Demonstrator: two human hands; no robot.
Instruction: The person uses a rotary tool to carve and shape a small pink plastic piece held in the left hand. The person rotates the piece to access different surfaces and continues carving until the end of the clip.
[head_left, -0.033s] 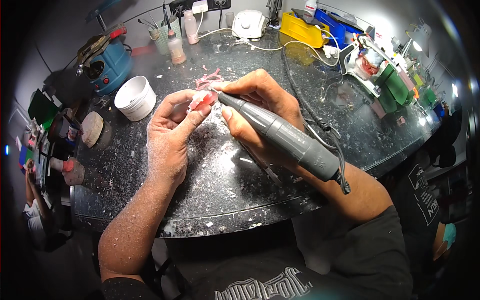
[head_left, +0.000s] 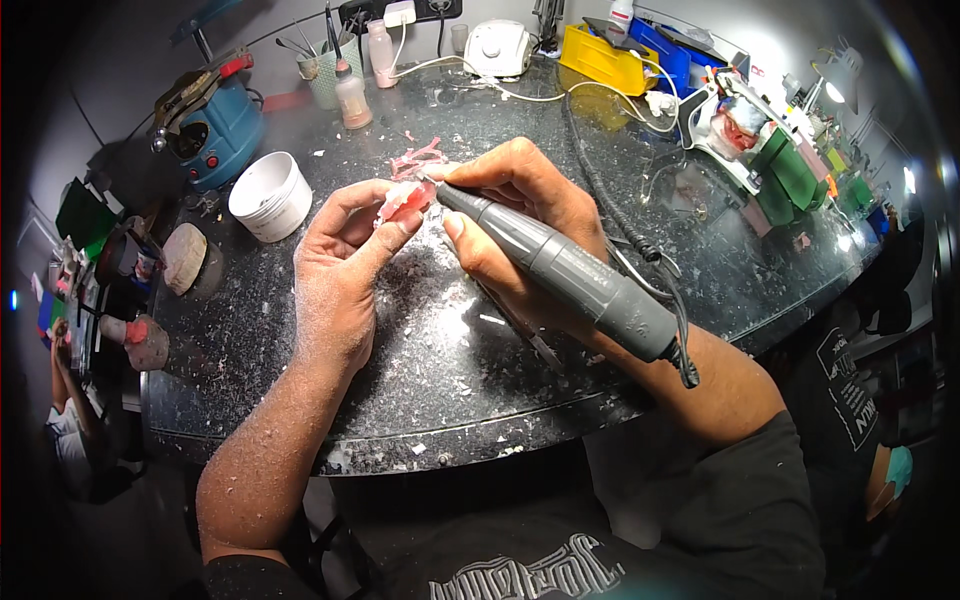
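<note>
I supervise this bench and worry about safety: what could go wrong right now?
The grey rotary handpiece works the small pink piece pinched in the left hand; a slip could nick the bare fingers. White dust coats the dark countertop and could be inhaled. The black cord might snag.

At the far edge of your worktop (head_left: pixel 560 150) stands a small clear bottle (head_left: pixel 352 92) with pinkish contents and a dark cap, and just right of it a second pale bottle (head_left: pixel 380 45) against the wall. Toward the far right corner sit a yellow bin (head_left: pixel 598 60) and a blue box (head_left: pixel 662 55), side by side. No screens or signs show.
</note>
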